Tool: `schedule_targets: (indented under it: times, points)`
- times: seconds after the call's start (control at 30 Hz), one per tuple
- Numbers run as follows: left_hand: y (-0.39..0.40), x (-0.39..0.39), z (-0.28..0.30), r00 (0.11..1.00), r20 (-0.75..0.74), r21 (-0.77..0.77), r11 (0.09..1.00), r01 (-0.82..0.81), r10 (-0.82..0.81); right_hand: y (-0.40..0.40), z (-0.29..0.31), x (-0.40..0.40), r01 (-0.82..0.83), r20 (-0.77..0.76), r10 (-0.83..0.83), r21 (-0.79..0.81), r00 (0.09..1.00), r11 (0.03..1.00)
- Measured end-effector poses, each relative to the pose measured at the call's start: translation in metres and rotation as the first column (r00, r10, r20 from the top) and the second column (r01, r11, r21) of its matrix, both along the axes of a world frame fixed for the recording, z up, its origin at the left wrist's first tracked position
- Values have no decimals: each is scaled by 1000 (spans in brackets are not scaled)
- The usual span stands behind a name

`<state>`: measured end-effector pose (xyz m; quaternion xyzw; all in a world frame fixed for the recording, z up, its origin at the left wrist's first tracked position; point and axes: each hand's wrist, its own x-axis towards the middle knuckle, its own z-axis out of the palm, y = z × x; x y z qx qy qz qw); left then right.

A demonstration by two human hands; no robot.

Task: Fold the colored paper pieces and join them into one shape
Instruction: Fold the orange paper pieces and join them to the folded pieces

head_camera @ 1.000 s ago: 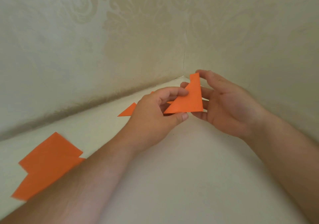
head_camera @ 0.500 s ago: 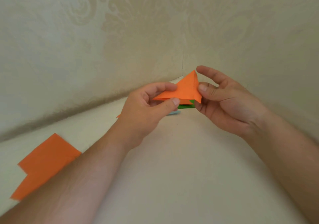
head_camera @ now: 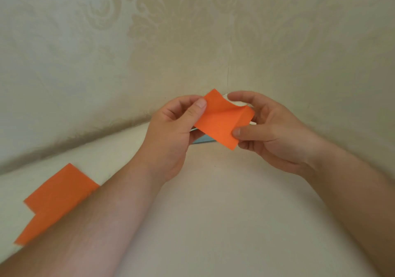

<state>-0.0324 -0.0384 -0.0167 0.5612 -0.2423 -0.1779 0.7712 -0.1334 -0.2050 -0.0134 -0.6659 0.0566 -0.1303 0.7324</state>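
Orange sheets point(head_camera: 57, 199) lying flat at lower left on the pale worktop point(head_camera: 213, 212), partly under the forearm. At centre, held above it: an orange paper piece point(head_camera: 222, 120), creased and bowed, pinched at its left edge by left hand point(head_camera: 171, 133) and at its lower right corner by right hand point(head_camera: 271, 131). Light-blue paper point(head_camera: 203, 140) peeking from beneath. Beyond, patterned cream wallpaper point(head_camera: 149, 41) meeting in a corner.

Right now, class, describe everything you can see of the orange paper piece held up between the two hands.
The orange square paper piece looks like thin, matte craft paper, plain on the side shown. It is opened out but not flat: a soft crease runs across it and its top edge curls. It is held in the air above the pale surface, tilted like a diamond. The left hand pinches its upper left edge; the right hand pinches its lower right corner. A bit of light blue paper shows behind it.
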Motion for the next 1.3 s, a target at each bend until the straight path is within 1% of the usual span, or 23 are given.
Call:
schedule_targets:
  times: [0.1, 0.13, 0.2, 0.23, 0.3, 0.33, 0.4, 0.47, 0.57, 0.67, 0.8, 0.9, 1.0, 1.03, 1.1, 1.17, 1.27, 1.3]
  points:
    - [1, 2, 0, 999, 3, -40, 999, -34, 34, 2, -3, 0, -2, -18, 0, -132, 1000, 991]
    - [1, 2, 0, 999, 22, -35, 998, -49, 49, 3, -4, 0, -20, -29, 16, -145, 999, 989]
    - [1, 2, -1, 994, 83, -2, 997, -75, 74, 5, -3, -1, -48, -56, 41, -123, 998, 991]
    - [1, 1, -2, 991, 112, 13, 997, -80, 79, 4, -3, -1, -48, -68, 40, -120, 997, 992]
    - [2, 1, -2, 989, 132, 11, 997, -75, 73, 4, -4, 0, -9, -70, -3, -163, 998, 987]
    - [2, 2, -1, 990, 128, -6, 998, -63, 64, 5, -5, 1, 29, -46, -38, -184, 998, 982]
    - [2, 1, 0, 994, 108, -64, 998, -21, 28, 6, -6, 4, 155, 57, -146, -202, 988, 967]
    - [1, -2, 1, 993, 114, -103, 994, 37, -25, 5, -7, 6, 278, 163, -250, -179, 954, 944]
    - [-1, -9, -2, 985, 135, -42, 993, 112, -106, 2, -6, 7, 353, 246, -315, -128, 917, 927]
    - [-4, -15, -6, 982, 109, 58, 988, 146, -152, -2, -9, 6, 379, 241, -333, -183, 912, 907]
    - [-5, -14, -8, 997, 38, 140, 988, 63, -68, -1, -6, 3, 350, 279, -279, -250, 919, 903]
    - [-4, -10, -5, 1000, 6, 168, 986, 9, -11, -5, -5, 0, 237, 309, -118, -385, 944, 892]
    - [-2, -5, -1, 999, -13, 154, 988, -30, 32, -9, -8, -1, 153, 283, 5, -533, 959, 832]
    - [-2, -4, 0, 999, -11, 152, 988, -42, 45, -10, -8, -1, 129, 253, 17, -551, 967, 825]
    - [-1, -2, 1, 997, -10, 152, 986, -68, 70, -10, -8, -2, 76, 180, 25, -529, 983, 845]
    - [-1, 0, 1, 996, -29, 140, 987, -84, 89, -11, -9, -2, 63, 145, 15, -522, 989, 851]
    - [-1, 0, 1, 991, -112, 89, 994, -58, 68, -10, -13, 1, 133, 205, -11, -591, 979, 796]
    - [-2, -1, 1, 987, -150, 62, 997, -42, 51, -9, -14, 1, 150, 228, -16, -583, 973, 799]
